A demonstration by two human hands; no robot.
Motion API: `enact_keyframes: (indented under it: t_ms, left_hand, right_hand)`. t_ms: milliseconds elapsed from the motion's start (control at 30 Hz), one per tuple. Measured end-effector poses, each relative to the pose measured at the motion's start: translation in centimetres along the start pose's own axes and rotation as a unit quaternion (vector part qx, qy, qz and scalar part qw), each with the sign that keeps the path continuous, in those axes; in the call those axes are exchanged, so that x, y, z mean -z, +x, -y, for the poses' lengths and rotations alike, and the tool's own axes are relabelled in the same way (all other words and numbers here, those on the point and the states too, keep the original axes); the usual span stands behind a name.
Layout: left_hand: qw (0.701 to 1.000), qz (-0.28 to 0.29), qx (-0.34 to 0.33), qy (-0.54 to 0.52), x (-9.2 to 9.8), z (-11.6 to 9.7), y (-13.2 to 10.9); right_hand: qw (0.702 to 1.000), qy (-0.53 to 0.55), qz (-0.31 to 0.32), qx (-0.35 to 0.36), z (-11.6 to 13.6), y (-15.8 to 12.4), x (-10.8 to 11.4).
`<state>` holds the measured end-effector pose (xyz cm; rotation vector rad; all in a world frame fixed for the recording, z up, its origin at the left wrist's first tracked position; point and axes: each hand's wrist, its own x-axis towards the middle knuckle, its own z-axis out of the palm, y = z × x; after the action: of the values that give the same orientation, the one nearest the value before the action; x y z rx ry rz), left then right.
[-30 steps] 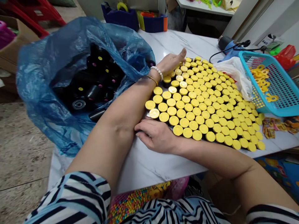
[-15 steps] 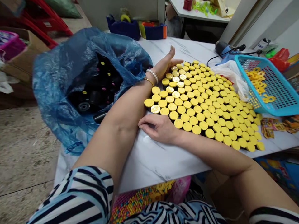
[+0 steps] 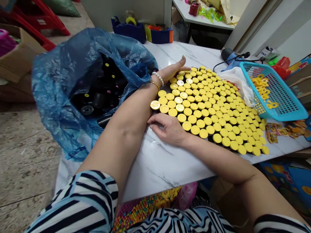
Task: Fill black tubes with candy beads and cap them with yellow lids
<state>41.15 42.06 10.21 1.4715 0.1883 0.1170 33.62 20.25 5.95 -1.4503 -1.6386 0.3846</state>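
Blue bag (image 3: 55,74): gaping; black containers (image 3: 99,100) jumbled inside.
Right hand (image 3: 169,130): just beside left forearm (image 3: 136,113); fingers loosely curled, thumb near forefinger; cannot tell if anything is held.
Left hand (image 3: 172,71): thumb raised, visible finger stretched straight; no grasp seen.
Yellow-capped containers (image 3: 200,123): packed upright on marbled table (image 3: 170,168), beside both hands.
Blue basket (image 3: 297,113): yellow pieces (image 3: 261,85) inside.

No readable lettering
Print on the small pack (image 3: 265,52) behind the blue basket (image 3: 286,117) and on wrappers (image 3: 272,132) before it is too small.
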Motion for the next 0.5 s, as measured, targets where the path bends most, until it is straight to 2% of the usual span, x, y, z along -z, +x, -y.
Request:
enact_keyframes:
  t_ms: [133,233,300,400,500]
  left_hand:
    - [0.999,-0.008,-0.004,0.037,0.6,-0.4,0.4]
    - [0.991,-0.057,-0.001,0.117,0.8,-0.9,0.3]
    - [0.977,-0.094,-0.002,0.193,0.6,-1.1,0.0]
    - [0.949,-0.122,-0.017,0.291,0.1,-1.1,-0.4]
    - [0.937,-0.127,-0.034,0.323,0.2,-0.7,-0.4]
  right_hand:
    - [0.993,-0.082,0.050,0.073,0.9,-1.8,-0.8]
    - [0.982,-0.126,0.091,0.112,2.6,-3.2,-0.5]
    - [0.979,-0.133,0.095,0.125,3.8,-3.5,0.6]
    - [0.981,-0.154,0.045,0.111,4.6,-2.6,3.1]
    - [0.978,-0.209,-0.025,0.007,3.7,-1.2,5.4]
